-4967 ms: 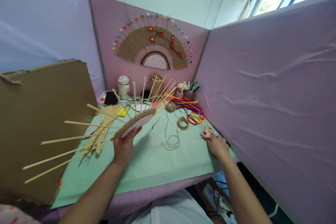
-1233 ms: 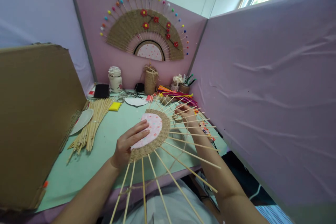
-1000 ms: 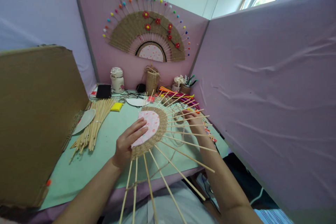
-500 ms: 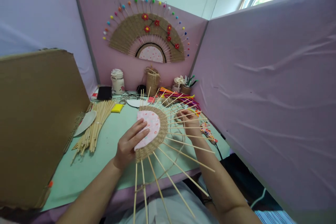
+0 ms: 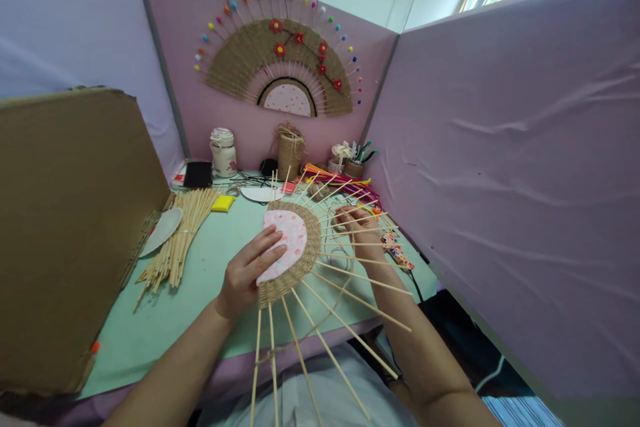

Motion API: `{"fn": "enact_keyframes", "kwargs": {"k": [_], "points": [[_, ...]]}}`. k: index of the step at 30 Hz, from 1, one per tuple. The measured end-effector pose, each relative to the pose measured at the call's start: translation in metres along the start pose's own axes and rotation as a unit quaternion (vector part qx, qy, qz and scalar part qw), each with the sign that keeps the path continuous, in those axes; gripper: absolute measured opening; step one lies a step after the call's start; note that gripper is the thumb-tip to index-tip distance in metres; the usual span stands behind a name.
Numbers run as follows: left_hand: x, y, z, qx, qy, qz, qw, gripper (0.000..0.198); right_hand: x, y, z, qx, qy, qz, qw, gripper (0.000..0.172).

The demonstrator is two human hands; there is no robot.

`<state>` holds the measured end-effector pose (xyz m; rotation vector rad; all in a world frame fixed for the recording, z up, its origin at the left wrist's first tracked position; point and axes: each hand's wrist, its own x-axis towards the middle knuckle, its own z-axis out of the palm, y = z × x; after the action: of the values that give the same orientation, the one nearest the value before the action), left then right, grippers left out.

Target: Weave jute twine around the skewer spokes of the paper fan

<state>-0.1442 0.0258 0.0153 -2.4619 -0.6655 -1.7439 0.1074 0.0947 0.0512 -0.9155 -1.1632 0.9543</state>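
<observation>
A half-round fan [image 5: 313,240] of woven twine tilts over the table, with thin wooden sticks [image 5: 330,355] spreading out from its edge. Its centre is pink flowered fabric [image 5: 295,240]. My left hand [image 5: 246,273] grips the fan by its straight side, fingers lying over the fabric and the thumb hidden. On the right, among the stick ends, my right hand [image 5: 356,221] is closed with thumb and fingertips pinched on twine. The twine [image 5: 320,325] hangs in loose loops below that hand and crosses the lower sticks.
A bundle of sticks [image 5: 187,233] and a white half-disc [image 5: 163,232] lie left, beside a cardboard panel [image 5: 75,233]. Behind are a yellow packet [image 5: 223,203], a white jar [image 5: 223,153], a twine spool [image 5: 290,152] and colourful pipe cleaners [image 5: 345,181]. A finished fan [image 5: 230,60] hangs on the partition.
Both hands keep nearly the same grip. The fan and its stick tips have shifted very slightly to the right, and the view has tilted a little.
</observation>
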Motion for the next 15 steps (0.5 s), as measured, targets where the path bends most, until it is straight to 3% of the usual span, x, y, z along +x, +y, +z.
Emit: {"fn": "enact_keyframes", "kwargs": {"k": [15], "points": [[0.0015,-0.0017,0.0008,-0.018,-0.007,0.007,1.0,0.051,0.0008,-0.0033,-0.0031,-0.02,0.016,-0.001,1.0,0.028]]}}
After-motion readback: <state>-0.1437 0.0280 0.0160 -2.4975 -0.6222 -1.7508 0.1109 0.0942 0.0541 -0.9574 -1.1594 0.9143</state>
